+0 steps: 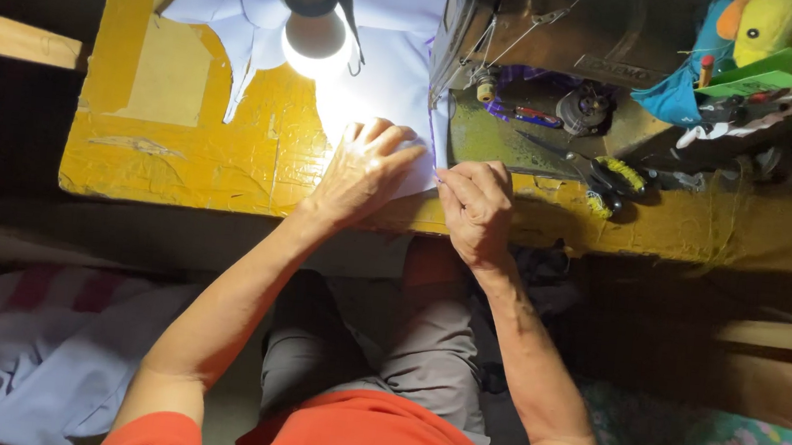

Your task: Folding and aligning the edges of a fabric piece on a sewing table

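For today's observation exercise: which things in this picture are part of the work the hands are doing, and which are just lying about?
In use:
left hand, flat on the white cloth
right hand, pinching the cloth's edge
sewing machine
lamp

Lying about:
scissors
yellow soft toy
thread spool
pale cloth on the floor

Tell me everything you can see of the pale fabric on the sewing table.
The pale lavender fabric is thin woven cloth, lying rumpled across the yellow table under a lit lamp. It runs beside the sewing machine. The left hand presses flat on its near edge; the right hand pinches it there.
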